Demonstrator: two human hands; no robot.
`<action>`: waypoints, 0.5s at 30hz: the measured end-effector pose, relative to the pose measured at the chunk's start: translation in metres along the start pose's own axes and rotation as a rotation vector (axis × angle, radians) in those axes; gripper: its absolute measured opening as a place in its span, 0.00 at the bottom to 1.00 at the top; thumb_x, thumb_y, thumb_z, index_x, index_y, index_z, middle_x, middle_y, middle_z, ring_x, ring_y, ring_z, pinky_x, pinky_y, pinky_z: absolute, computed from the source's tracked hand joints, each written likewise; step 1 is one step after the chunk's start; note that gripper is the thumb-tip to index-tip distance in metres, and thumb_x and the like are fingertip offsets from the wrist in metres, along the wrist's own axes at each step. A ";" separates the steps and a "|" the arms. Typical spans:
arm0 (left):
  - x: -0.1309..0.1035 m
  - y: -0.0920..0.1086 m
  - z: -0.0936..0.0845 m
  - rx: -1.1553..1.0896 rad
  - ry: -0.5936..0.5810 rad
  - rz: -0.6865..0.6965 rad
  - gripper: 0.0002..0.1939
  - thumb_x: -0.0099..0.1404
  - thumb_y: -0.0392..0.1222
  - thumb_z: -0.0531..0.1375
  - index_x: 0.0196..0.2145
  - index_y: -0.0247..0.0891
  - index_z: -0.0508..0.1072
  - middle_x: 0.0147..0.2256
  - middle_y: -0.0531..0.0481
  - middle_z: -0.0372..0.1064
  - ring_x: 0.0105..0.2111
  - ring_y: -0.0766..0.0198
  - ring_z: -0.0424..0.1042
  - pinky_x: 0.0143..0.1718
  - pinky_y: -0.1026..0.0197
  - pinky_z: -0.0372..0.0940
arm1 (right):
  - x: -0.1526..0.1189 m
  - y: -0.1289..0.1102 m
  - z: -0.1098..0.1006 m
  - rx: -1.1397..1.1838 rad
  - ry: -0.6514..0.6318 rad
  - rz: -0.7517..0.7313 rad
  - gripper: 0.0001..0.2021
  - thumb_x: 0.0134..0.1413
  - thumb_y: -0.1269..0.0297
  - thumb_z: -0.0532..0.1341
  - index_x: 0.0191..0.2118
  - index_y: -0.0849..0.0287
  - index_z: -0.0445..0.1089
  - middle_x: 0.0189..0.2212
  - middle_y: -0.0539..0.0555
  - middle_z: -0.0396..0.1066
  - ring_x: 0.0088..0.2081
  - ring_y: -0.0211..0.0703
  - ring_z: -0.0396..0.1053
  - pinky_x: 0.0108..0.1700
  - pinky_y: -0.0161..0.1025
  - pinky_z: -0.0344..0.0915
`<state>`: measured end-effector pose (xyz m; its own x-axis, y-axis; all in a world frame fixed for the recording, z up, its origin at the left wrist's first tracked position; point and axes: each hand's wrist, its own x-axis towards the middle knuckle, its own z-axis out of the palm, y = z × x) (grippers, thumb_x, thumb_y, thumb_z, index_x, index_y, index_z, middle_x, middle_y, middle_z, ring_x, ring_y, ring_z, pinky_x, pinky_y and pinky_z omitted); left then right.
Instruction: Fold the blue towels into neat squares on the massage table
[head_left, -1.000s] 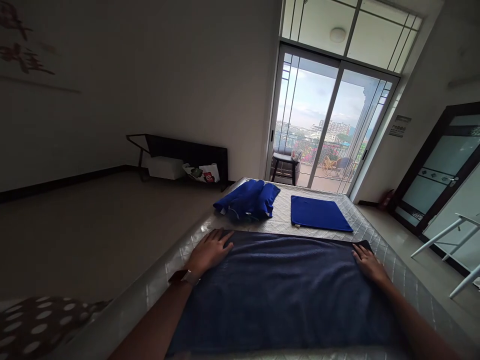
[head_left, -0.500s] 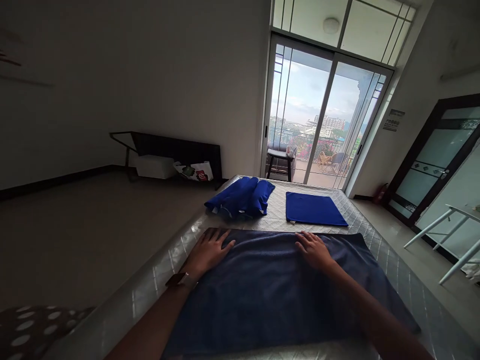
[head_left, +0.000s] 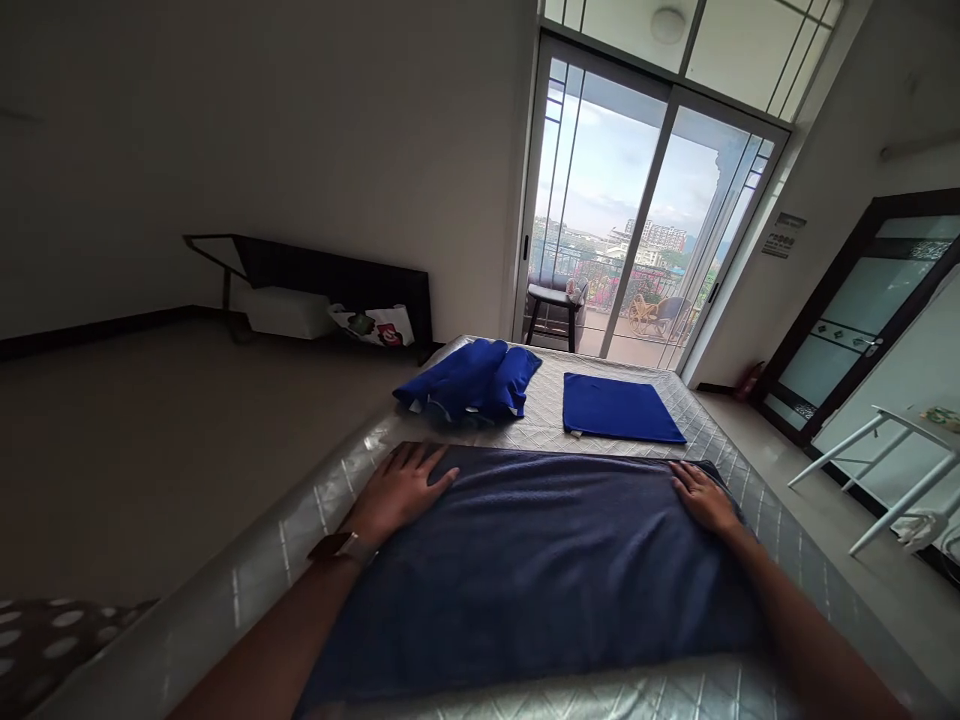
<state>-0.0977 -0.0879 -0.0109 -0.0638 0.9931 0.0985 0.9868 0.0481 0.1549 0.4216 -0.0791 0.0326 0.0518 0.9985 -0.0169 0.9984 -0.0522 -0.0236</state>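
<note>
Both unclenched: L hand (head_left: 396,496) & R hand (head_left: 703,497) flat on navy cloth (head_left: 540,570), prob. a towel, by its far corners.

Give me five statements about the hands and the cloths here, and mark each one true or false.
1. The left hand and right hand both rest on the dark blue cloth. True.
2. The left hand's wrist is bare. False: it wears a band.
3. A flat bright blue cloth and a bunched blue bundle lie beyond the dark one. True.
4. In the view, the bundle is right of the flat cloth. False: it is to the left.
5. The dark blue cloth is rolled up. False: it is spread out, with some wrinkles.
</note>
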 end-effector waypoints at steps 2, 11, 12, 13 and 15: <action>-0.002 0.002 -0.004 -0.010 -0.010 -0.002 0.40 0.69 0.65 0.44 0.70 0.39 0.56 0.70 0.42 0.51 0.70 0.45 0.46 0.69 0.44 0.42 | 0.000 0.021 -0.002 -0.012 -0.037 0.068 0.29 0.70 0.55 0.40 0.72 0.54 0.50 0.72 0.52 0.48 0.71 0.45 0.49 0.70 0.48 0.48; -0.005 0.011 -0.012 -0.063 0.022 0.028 0.37 0.71 0.62 0.43 0.68 0.39 0.60 0.69 0.41 0.53 0.70 0.45 0.47 0.68 0.42 0.43 | -0.006 -0.035 -0.018 0.016 0.236 0.014 0.31 0.64 0.71 0.39 0.69 0.74 0.54 0.70 0.69 0.51 0.71 0.54 0.47 0.71 0.53 0.41; -0.005 0.011 -0.012 -0.061 0.020 0.031 0.36 0.71 0.62 0.43 0.68 0.38 0.61 0.69 0.41 0.53 0.70 0.45 0.47 0.68 0.43 0.43 | -0.008 -0.057 -0.016 0.031 0.246 -0.063 0.31 0.64 0.70 0.39 0.69 0.74 0.53 0.70 0.68 0.52 0.71 0.52 0.47 0.71 0.50 0.41; -0.005 0.011 -0.012 -0.061 0.014 0.034 0.36 0.71 0.62 0.43 0.68 0.38 0.61 0.69 0.40 0.54 0.70 0.45 0.48 0.68 0.43 0.43 | -0.010 -0.080 -0.012 0.042 0.223 -0.146 0.30 0.65 0.67 0.41 0.70 0.71 0.54 0.69 0.64 0.53 0.71 0.49 0.48 0.71 0.46 0.42; -0.005 0.010 -0.013 -0.067 0.009 0.040 0.36 0.71 0.62 0.43 0.67 0.37 0.61 0.69 0.39 0.54 0.69 0.45 0.49 0.68 0.44 0.43 | -0.018 -0.126 -0.001 0.068 0.153 -0.299 0.30 0.67 0.58 0.44 0.70 0.63 0.54 0.69 0.57 0.56 0.70 0.44 0.50 0.71 0.41 0.46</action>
<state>-0.0889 -0.0941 0.0026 -0.0261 0.9931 0.1146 0.9764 0.0008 0.2159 0.2950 -0.0908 0.0371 -0.2348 0.9603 0.1507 0.9663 0.2475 -0.0714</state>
